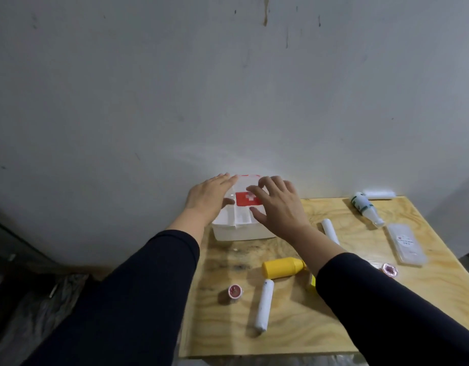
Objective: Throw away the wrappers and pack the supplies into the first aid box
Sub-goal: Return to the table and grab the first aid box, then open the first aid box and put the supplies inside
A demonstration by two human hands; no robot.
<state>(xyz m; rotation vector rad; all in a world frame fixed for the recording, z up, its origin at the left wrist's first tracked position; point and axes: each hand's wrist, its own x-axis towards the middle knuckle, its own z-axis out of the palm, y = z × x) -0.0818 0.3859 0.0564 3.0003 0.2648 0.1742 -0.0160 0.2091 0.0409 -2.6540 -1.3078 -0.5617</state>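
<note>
The white first aid box (237,229) with a red cross label stands closed at the table's far left corner, against the wall. My left hand (209,198) lies on the lid's left side, fingers spread. My right hand (278,204) hovers over the lid's right side, fingers apart, holding nothing. On the table lie a yellow bottle (282,266), two white rolls (265,303) (330,230), a small red tape roll (234,291), a second small roll (389,269), a white-and-green bottle (365,208), a clear flat case (406,244) and a white bandage roll (378,194).
The plywood table (294,336) ends just left of the box; below it on the left is dark floor with plastic sheeting (43,307). A grey wall (228,88) rises right behind the box. My right forearm covers part of a yellow item (312,282).
</note>
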